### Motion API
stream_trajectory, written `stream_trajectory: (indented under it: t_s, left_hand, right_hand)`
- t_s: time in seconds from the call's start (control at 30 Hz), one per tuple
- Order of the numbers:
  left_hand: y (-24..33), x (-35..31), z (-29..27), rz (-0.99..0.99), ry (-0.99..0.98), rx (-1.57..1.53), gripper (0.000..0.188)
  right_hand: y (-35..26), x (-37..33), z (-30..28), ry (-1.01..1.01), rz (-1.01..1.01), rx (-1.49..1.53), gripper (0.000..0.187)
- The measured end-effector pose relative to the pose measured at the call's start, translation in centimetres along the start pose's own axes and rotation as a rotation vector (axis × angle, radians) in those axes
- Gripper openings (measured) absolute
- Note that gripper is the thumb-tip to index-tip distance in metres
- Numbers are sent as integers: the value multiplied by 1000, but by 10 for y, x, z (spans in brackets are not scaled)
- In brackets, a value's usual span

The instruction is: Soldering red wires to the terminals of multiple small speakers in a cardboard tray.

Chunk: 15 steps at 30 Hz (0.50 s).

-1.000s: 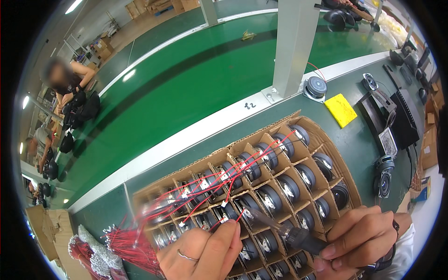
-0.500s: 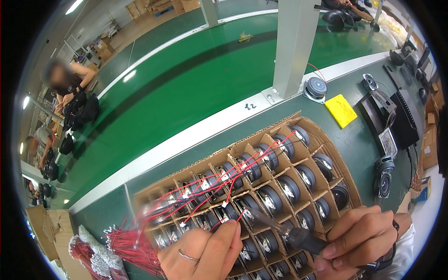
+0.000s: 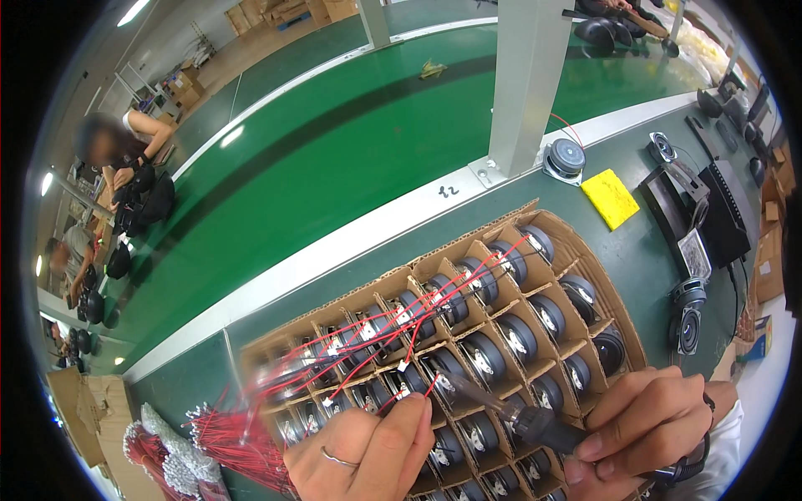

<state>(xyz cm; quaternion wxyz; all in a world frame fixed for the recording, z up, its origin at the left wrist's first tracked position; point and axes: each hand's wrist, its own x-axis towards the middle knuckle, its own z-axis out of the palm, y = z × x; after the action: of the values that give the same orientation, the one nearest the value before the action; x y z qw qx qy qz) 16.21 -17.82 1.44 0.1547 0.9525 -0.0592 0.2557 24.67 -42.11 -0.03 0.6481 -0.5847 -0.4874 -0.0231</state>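
Note:
My right hand grips the dark handle of a soldering iron, whose tip points left at a speaker in the divided cardboard box. Pinched between thumb and finger of my left hand is a thin red wire; its upper end meets that speaker's terminal beside the iron's tip. A ring sits on one left finger. Other round black speakers fill the box's cells. Red wires with white connectors lie across the upper rows.
Bundles of red wires lie left of the box. Beyond it run a white rail and a green conveyor belt. A metal post, a loose speaker, a yellow sponge and black equipment stand farther right. People work across the belt.
My hands, the wire and the soldering iron stay practically in place. On the far left, a person across the belt has shifted slightly.

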Motion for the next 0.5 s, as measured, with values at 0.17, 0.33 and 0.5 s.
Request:
stream_trajectory:
  t_s: [0.17,0.33,0.5]
  left_hand:
    - [-12,-4,0,31,-13,-35,28]
    - [-1,-1,-1,-6,2,14,22]
    - [-1,-1,0,-4,1,21,22]
  right_hand:
    - [8,21,20,120,-153,-98,34]
    - [2,1,2,16,1,15,8]
    - [3,-1,2,17,-7,5,9]
